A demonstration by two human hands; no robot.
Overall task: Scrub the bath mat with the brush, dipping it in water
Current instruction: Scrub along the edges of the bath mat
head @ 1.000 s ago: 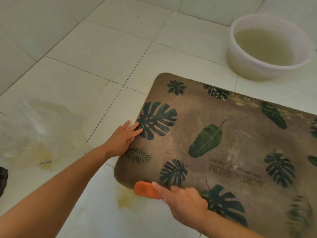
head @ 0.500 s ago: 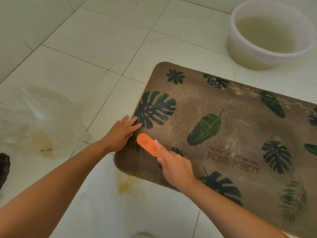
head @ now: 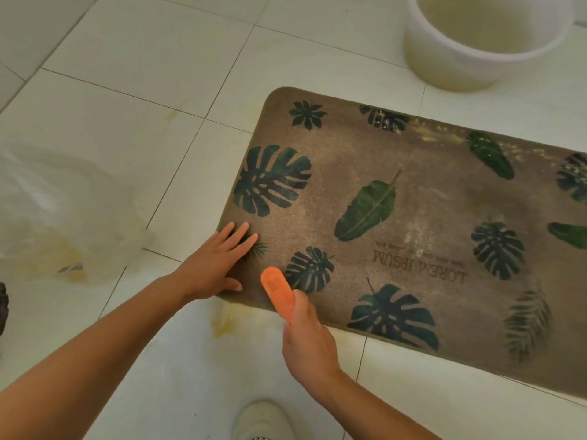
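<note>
A brown bath mat (head: 428, 217) printed with dark green leaves lies flat on the white tiled floor. My left hand (head: 216, 265) presses flat on the mat's near left corner, fingers spread. My right hand (head: 309, 341) grips an orange brush (head: 276, 292) by its handle; the brush head rests on the mat near the front edge, just right of the left hand. A white basin (head: 454, 71) of cloudy water stands on the floor beyond the mat's far edge, at the top right.
A clear plastic bag (head: 57, 217) lies on the tiles at the left. Yellowish dirty water (head: 222, 322) stains the floor by the mat's near corner. A pale shoe (head: 263, 420) shows at the bottom edge. A dark object (head: 2, 308) sits at the far left.
The right hand has drawn the brush back toward the mat's front edge after pushing it forward. The left hand has slid down the mat's left edge toward the near corner.
</note>
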